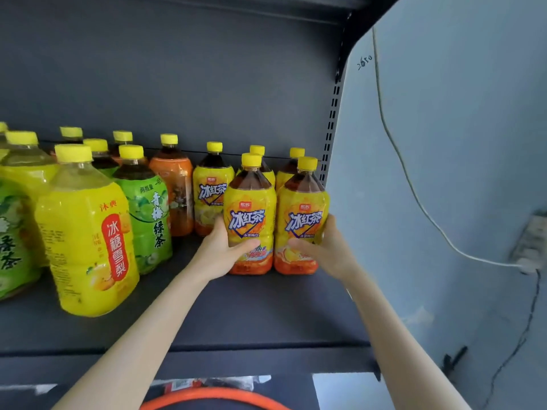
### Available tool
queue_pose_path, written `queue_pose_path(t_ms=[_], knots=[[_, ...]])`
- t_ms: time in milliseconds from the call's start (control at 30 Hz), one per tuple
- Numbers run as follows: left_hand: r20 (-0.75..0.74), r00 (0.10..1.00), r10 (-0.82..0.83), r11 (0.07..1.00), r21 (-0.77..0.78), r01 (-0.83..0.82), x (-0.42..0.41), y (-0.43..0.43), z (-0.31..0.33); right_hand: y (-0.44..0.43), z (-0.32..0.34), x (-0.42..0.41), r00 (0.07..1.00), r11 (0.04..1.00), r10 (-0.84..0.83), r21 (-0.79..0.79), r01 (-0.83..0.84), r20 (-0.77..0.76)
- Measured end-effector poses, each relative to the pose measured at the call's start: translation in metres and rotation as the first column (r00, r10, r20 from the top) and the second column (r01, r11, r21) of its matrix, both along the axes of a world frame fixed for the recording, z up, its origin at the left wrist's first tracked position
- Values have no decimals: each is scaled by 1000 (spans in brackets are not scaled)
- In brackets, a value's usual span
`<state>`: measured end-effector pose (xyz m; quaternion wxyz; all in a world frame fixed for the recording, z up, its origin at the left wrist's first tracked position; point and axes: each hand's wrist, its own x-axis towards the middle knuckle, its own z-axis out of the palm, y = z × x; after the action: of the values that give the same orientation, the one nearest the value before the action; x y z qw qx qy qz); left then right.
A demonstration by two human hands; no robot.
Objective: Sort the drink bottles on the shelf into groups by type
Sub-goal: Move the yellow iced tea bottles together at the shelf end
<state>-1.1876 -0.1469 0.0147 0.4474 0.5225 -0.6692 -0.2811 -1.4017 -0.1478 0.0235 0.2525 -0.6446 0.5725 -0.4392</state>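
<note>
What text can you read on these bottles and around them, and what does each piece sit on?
"冰红茶": label of the left-held bottle in the left hand, and of the right-held bottle in the right hand.
"冰爽畅饮": small line under it on both.
"冰糖雪梨": red strip on the yellow bottle.
"青梅绿茶": green bottle.
Handwritten digits on the wall: unclear.
Orange bottle label and the small red brand tags: too blurred.

I count five iced tea bottles (250, 220), two pear drinks (85, 232), at least two green teas (145, 214) and one orange bottle (174, 187).
</note>
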Motion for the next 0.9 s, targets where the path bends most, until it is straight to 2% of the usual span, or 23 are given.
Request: queue_pose_path(t_ms=[200, 467, 900], knots=[[-16, 988, 152, 988, -7, -153, -21, -11, -4, -13, 0, 3, 997, 998, -45, -48, 42, -57], [17, 986, 166, 986, 5, -166, -23, -35, -5, -29, 7, -1, 994, 998, -62, -3, 62, -85], [4, 984, 181, 983, -20, -181, -25, -42, -12, -31, 6, -1, 995, 998, -61, -36, 59, -75]])
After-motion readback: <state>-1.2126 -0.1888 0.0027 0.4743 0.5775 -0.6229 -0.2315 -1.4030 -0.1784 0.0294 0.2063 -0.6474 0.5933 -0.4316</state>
